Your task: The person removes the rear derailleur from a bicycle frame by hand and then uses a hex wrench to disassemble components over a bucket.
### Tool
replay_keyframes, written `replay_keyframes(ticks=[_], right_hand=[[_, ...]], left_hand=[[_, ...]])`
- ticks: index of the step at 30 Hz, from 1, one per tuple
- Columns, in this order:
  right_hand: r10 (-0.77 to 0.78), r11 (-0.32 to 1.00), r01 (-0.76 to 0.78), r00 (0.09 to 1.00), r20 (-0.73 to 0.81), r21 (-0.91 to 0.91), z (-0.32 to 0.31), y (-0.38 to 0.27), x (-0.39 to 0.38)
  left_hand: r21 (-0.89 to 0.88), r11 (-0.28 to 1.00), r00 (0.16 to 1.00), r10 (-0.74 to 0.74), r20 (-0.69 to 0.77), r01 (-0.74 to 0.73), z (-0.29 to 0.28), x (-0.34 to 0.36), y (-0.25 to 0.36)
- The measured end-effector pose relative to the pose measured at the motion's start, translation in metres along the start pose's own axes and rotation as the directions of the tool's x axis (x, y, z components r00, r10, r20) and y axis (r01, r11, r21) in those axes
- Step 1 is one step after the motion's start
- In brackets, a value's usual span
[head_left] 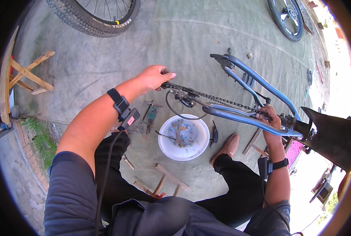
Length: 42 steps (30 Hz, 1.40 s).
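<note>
My left hand is closed at the left end of a dark bicycle chain, its fingertips pinched and partly hidden. The chain runs rightward from it, past a black rear derailleur with a looping cable, to the right end of a blue-grey bicycle frame. There my right hand, smudged dark on the fingers, is curled beside the lower tube with its fingertips at the chain. The frame lies between me and the floor, with its two arms pointing left and no wheel between them.
Below the chain, a white basin holds wrenches and small parts. Beside it lie a green hex key set and a black-handled tool. Wooden stools, a wheel with a knobby tyre and another wheel stand around.
</note>
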State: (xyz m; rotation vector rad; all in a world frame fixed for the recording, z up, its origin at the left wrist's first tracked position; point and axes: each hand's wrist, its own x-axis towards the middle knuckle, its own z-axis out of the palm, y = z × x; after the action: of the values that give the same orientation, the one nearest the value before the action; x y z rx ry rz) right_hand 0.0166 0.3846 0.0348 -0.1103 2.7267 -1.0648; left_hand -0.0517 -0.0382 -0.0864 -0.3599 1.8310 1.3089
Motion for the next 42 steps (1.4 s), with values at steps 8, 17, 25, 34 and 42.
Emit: replay_keyframes(ticks=[8,17,25,34,42], right_hand=[[-0.056,0.998,0.057,0.997,0.061,-0.015,0.009,0.004,0.001],[-0.17,0.978,0.176,0.984,0.059,-0.109,0.019,0.008,0.0],[-0.176,0.933,0.224,0.967,0.185,-0.282,0.027,0.011,0.003],[-0.175,0.862,0.23,0.972,0.16,-0.452,0.038,0.011,-0.003],[0.038,0.857,0.033,0.991,0.127,-0.514,0.026,0.002,-0.023]], left_hand=[[-0.056,0.998,1.0,-0.017,-0.002,0.016,0.009,-0.003,0.0],[-0.03,0.999,0.999,-0.013,-0.032,0.012,0.009,-0.004,0.004],[-0.016,1.0,0.998,-0.014,-0.066,0.013,0.01,-0.006,0.006],[0.074,0.995,0.985,0.084,-0.151,-0.073,-0.013,-0.025,0.036],[0.036,0.988,0.962,0.156,-0.224,-0.152,-0.03,-0.09,0.065]])
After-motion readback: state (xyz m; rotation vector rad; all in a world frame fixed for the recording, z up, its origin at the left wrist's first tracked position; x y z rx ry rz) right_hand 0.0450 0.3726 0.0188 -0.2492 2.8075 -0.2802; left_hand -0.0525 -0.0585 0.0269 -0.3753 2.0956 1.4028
